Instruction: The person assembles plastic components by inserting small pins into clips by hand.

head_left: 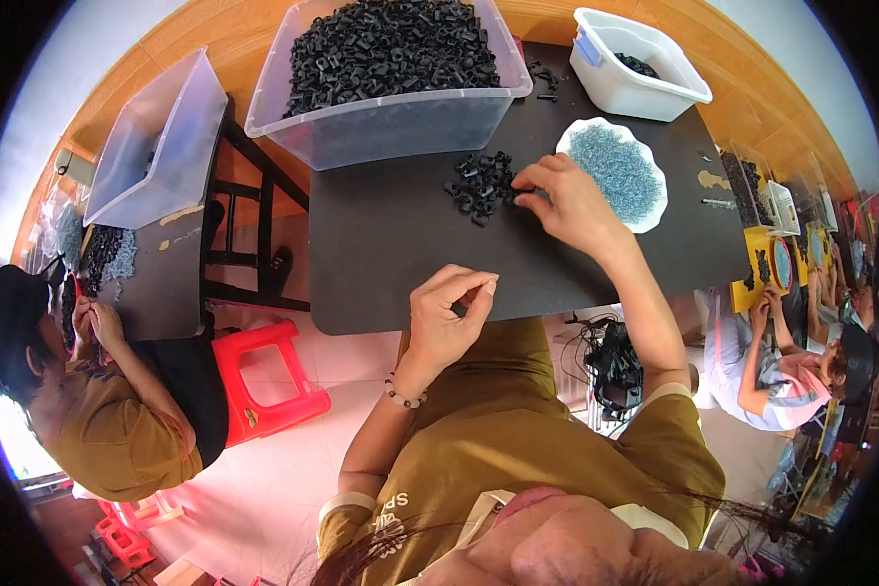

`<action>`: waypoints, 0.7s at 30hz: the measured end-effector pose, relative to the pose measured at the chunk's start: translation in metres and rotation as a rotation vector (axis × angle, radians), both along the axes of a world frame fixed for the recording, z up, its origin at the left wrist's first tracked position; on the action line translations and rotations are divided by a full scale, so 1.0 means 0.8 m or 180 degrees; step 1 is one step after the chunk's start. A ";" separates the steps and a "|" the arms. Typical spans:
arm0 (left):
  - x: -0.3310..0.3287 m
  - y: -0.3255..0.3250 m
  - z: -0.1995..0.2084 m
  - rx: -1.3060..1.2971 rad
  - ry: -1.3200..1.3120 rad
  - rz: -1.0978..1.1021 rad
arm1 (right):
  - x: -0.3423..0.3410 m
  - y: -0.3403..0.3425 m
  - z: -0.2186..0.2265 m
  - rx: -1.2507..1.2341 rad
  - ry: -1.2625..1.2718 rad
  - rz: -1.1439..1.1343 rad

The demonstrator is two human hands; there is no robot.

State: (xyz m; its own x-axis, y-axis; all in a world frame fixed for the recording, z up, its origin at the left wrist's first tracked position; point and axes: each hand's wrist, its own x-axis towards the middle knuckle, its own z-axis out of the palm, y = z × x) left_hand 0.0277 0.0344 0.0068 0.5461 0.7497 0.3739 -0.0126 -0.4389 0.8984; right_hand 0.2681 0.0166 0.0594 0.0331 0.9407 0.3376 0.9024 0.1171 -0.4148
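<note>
Over the near edge of the dark table, my left hand (449, 313) is closed with thumb and fingertips pressed together. Anything inside that pinch is too small or hidden to make out. My right hand (574, 203) reaches to the right side of a loose pile of small black plastic parts (481, 186). Its thumb and forefinger close on one black plastic part (519, 193) at the pile's edge. Just beyond my right wrist lies a white scalloped plate (660, 207) heaped with tiny bluish, translucent pieces (615, 171).
A large clear bin (400, 127) of black parts stands at the table's back, beside a white tub (645, 98). To the left, a person (117, 420) works at another table near a red stool (264, 381). Another person (786, 381) works at the right.
</note>
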 end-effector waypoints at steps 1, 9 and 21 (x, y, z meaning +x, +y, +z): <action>0.000 0.000 0.000 -0.0007 0.0006 0.0001 | -0.004 -0.002 -0.007 -0.0039 -0.0106 -0.0093; 0.000 -0.004 0.000 -0.0035 -0.0013 0.0041 | -0.009 -0.004 -0.028 0.0090 -0.0066 -0.0091; 0.012 -0.005 0.004 -0.1352 -0.0496 -0.0287 | -0.049 -0.064 0.000 0.0937 0.0058 0.0634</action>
